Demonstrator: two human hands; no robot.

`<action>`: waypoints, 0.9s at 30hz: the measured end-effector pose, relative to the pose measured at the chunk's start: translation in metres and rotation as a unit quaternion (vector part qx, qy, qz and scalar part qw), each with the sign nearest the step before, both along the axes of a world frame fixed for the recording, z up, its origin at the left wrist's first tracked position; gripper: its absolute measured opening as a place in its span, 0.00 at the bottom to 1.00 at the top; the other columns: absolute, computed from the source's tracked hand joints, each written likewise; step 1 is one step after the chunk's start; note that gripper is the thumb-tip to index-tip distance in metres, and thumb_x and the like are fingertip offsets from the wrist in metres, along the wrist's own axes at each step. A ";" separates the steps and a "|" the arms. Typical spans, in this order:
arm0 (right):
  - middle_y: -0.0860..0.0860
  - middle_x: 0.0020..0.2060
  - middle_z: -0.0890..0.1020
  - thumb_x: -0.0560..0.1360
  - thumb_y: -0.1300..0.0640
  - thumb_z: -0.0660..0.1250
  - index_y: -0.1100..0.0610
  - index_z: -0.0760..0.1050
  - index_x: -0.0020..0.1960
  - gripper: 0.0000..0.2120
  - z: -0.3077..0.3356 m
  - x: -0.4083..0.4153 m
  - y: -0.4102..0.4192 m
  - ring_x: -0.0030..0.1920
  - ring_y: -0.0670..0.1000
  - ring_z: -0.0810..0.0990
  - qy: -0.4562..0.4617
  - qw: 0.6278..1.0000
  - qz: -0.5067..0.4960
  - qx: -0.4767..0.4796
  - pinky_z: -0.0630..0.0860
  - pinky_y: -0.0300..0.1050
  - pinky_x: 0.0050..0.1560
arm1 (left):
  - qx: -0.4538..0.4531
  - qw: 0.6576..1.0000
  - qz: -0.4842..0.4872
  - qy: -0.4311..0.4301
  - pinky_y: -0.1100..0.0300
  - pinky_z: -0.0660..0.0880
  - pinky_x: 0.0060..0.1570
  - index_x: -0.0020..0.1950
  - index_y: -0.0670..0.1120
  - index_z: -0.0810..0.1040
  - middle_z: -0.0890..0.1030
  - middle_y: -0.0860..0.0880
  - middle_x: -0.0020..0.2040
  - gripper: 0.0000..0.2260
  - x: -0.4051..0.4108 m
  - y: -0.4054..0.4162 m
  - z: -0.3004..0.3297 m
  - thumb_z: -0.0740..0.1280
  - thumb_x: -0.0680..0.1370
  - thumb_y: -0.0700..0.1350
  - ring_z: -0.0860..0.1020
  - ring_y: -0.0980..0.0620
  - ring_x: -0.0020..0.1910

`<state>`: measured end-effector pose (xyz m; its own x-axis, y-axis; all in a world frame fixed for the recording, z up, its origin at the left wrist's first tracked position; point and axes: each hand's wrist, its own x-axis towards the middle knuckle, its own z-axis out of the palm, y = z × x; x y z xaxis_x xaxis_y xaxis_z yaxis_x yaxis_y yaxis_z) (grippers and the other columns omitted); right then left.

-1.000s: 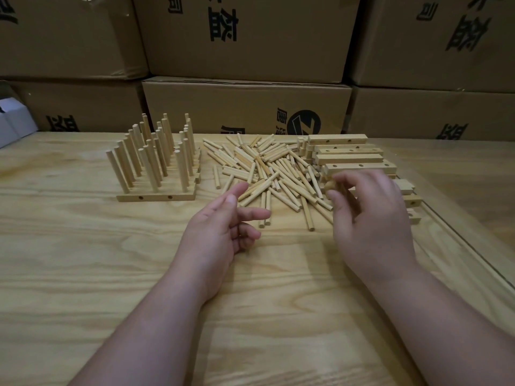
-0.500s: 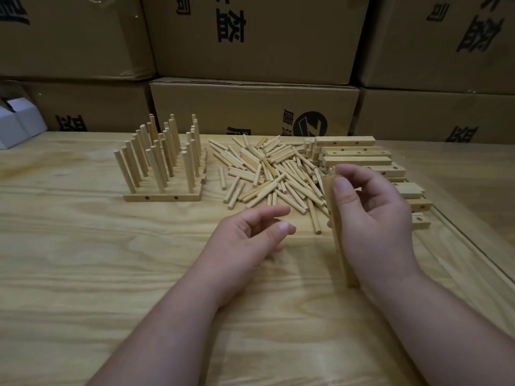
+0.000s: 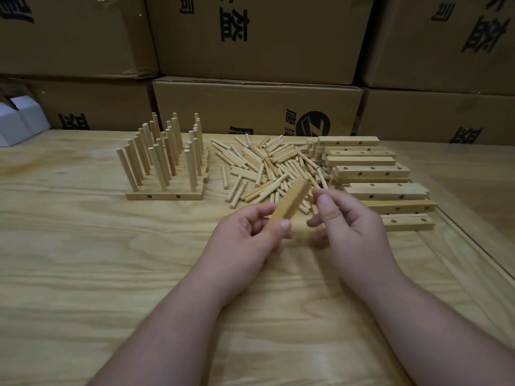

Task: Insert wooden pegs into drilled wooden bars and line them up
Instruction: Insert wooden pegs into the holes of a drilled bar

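A: Head view, only cam. Left hand (image 3: 245, 232) now has the bar (image 3: 289, 203). Thumb and fingers pinch its near end, far end tilts up and away over the peg pile (image 3: 267, 168).

B: Half a sec ago it was in the right hand, standing on end on the counter (image 3: 83, 260)?

A: Yep, handed over. Right hand (image 3: 342, 218) is just beside the bar's far end, fingers loosely curled, nothing in them as far as I can see. Can't tell if thumb touches the bar, blur there.

B: So grip state?

A: Left: narrow pinch on the bar. Right: relaxed, empty.

B: Meaning for the task?

A: My read: bar is set up in the left as the holder, right freed to fetch pegs from the pile right behind. No peg in this bar yet. Holes not visible on it from here.

B: Rest of the scene?

A: Finished bars (image 3: 164, 174) with pegs standing upright, lined up far left of the pile. Blank bars (image 3: 370, 174) stacked on the right, holes showing. Cardboard boxes (image 3: 256, 107) behind. Small white box (image 3: 19, 126) at far left edge.

B: Progress?

A: Guess partway; plenty of blanks and loose pegs left.
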<state>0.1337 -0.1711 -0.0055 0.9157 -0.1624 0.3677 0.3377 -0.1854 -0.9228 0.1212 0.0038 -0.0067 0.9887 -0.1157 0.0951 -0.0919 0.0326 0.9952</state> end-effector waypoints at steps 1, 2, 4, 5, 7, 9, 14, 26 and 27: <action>0.47 0.51 0.83 0.80 0.53 0.66 0.51 0.81 0.60 0.10 -0.003 0.002 -0.003 0.46 0.45 0.82 -0.003 0.997 -0.029 -0.066 0.80 0.42 0.48 | -0.008 1.000 0.012 0.004 0.66 0.77 0.37 0.58 0.53 0.78 0.88 0.50 0.45 0.08 0.001 0.001 0.001 0.70 0.80 0.45 0.82 0.57 0.37; 0.43 0.51 0.81 0.80 0.53 0.66 0.51 0.81 0.61 0.12 -0.005 0.004 -0.006 0.45 0.41 0.80 -0.005 0.990 -0.057 -0.131 0.77 0.35 0.49 | -0.015 1.000 0.023 0.008 0.65 0.76 0.35 0.59 0.54 0.77 0.88 0.49 0.45 0.07 0.002 0.002 0.002 0.68 0.82 0.46 0.81 0.57 0.35; 0.39 0.51 0.78 0.79 0.53 0.66 0.51 0.79 0.65 0.15 -0.006 0.006 -0.008 0.41 0.37 0.77 -0.002 0.967 -0.090 -0.239 0.70 0.26 0.43 | -0.045 0.998 0.037 0.020 0.63 0.76 0.31 0.60 0.55 0.75 0.88 0.47 0.44 0.06 0.004 0.005 0.003 0.64 0.84 0.47 0.81 0.56 0.34; 0.39 0.51 0.76 0.79 0.53 0.65 0.51 0.77 0.67 0.17 -0.006 0.006 -0.008 0.40 0.38 0.76 0.004 0.956 -0.088 -0.281 0.68 0.27 0.41 | -0.070 0.996 0.043 0.028 0.63 0.76 0.31 0.60 0.55 0.74 0.87 0.46 0.43 0.06 0.005 0.006 0.004 0.62 0.84 0.47 0.81 0.55 0.33; 0.42 0.55 0.74 0.79 0.51 0.65 0.49 0.74 0.71 0.20 -0.008 0.005 -0.006 0.40 0.40 0.75 0.023 0.931 -0.074 -0.357 0.70 0.36 0.45 | -0.119 0.991 0.050 0.041 0.61 0.77 0.30 0.61 0.55 0.73 0.87 0.42 0.43 0.07 0.005 0.008 0.006 0.59 0.85 0.46 0.81 0.52 0.32; 0.45 0.58 0.72 0.78 0.49 0.64 0.51 0.78 0.66 0.18 -0.010 0.004 -0.004 0.47 0.45 0.77 0.040 0.905 -0.076 -0.417 0.72 0.40 0.51 | -0.143 0.987 0.052 0.046 0.60 0.78 0.31 0.62 0.56 0.73 0.87 0.40 0.43 0.09 0.006 0.009 0.005 0.57 0.86 0.46 0.80 0.51 0.32; 0.46 0.47 0.73 0.76 0.46 0.66 0.49 0.78 0.40 0.09 -0.006 0.001 -0.002 0.42 0.48 0.76 0.070 0.880 -0.130 -0.451 0.74 0.45 0.45 | -0.150 0.985 0.047 0.065 0.61 0.76 0.30 0.65 0.47 0.76 0.86 0.39 0.43 0.15 0.008 0.010 0.003 0.54 0.85 0.48 0.79 0.51 0.31; 0.51 0.59 0.73 0.75 0.47 0.60 0.49 0.77 0.57 0.15 0.001 0.000 -0.003 0.46 0.54 0.77 0.144 0.866 -0.149 -0.455 0.74 0.47 0.44 | -0.113 0.990 0.059 0.055 0.61 0.73 0.32 0.57 0.51 0.83 0.85 0.43 0.40 0.19 0.006 0.010 0.003 0.56 0.85 0.58 0.76 0.52 0.30; 0.51 0.60 0.72 0.75 0.45 0.59 0.46 0.75 0.64 0.18 0.001 -0.001 -0.003 0.48 0.54 0.78 0.147 0.862 -0.139 -0.465 0.72 0.46 0.42 | -0.115 0.990 0.058 0.057 0.61 0.74 0.31 0.57 0.51 0.83 0.85 0.43 0.40 0.19 0.006 0.010 0.003 0.56 0.85 0.58 0.77 0.52 0.31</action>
<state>0.1329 -0.1738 -0.0049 0.9645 -0.1513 0.2164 -0.0627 -0.9274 -0.3689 0.1272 0.0140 -0.0037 0.9999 0.0108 -0.0067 0.0038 0.2555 0.9668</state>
